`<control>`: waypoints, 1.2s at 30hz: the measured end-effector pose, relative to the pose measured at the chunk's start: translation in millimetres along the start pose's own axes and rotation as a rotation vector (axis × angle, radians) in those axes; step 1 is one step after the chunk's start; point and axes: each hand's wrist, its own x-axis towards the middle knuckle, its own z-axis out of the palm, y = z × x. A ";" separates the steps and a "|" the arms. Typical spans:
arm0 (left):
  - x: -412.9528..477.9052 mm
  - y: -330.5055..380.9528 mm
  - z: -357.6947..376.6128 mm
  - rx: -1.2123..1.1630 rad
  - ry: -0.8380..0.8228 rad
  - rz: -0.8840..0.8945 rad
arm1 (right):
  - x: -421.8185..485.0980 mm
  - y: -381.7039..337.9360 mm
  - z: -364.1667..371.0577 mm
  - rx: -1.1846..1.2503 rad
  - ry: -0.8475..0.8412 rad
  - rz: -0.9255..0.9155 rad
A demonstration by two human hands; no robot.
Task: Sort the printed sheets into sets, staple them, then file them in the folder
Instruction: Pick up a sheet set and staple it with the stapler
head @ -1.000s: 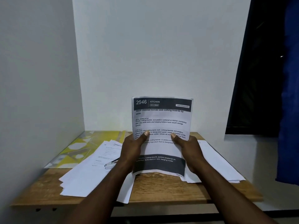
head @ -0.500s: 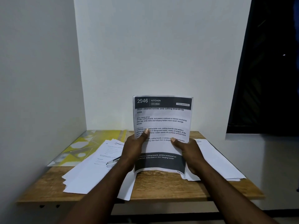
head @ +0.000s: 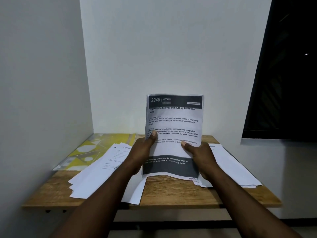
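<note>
Wooden desk (head: pixel 180 191) carries two loose paper piles (head: pixel 96 172) and one yellow folder (head: pixel 89 150) far left. Left hand (head: pixel 142 152) and right hand (head: pixel 199 155) each pinch one upright printed sheet (head: pixel 175 124).

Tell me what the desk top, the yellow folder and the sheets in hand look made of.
Desk top: wood or wood-look laminate, matt, brown grain lines showing. Yellow folder: probably plastic, glossy, light glares off it. Held sheets: thin office paper, matt, lower edge curling.
</note>
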 end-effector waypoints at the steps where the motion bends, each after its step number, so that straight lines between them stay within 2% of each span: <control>1: 1.5 3.5 -3.0 -0.018 0.003 0.002 | 2.3 -2.6 0.0 -0.013 -0.007 -0.002; 4: 2.6 14.2 -13.3 -0.126 0.026 -0.033 | 7.7 -11.9 2.7 0.031 -0.094 0.022; 7: -3.5 14.2 -24.9 -0.257 -0.069 -0.093 | 13.0 -12.6 9.0 0.131 -0.229 0.094; 13: -9.2 -15.2 -50.4 -0.348 -0.159 -0.223 | 21.3 -2.9 22.7 0.024 -0.303 0.211; 16: -12.6 -14.2 -54.6 -0.331 -0.145 -0.204 | 28.2 -1.0 31.3 0.016 -0.330 0.237; 19: -6.6 -16.2 -57.9 -0.304 -0.059 -0.167 | 35.6 -4.3 34.1 0.016 -0.362 0.212; 23: 1.8 -22.3 -64.7 -0.346 0.017 -0.136 | 31.7 -10.6 27.9 0.027 -0.469 0.270; 30: 16.3 -38.1 -73.4 -0.402 0.025 -0.154 | 30.0 16.4 39.6 0.030 -0.272 0.142; 33: 22.7 -39.4 -76.2 -0.352 -0.050 -0.157 | 38.0 24.9 47.3 0.072 -0.203 0.097; 36: 29.8 -39.8 -76.8 -0.295 -0.053 -0.125 | 44.8 30.6 52.6 0.112 -0.191 0.068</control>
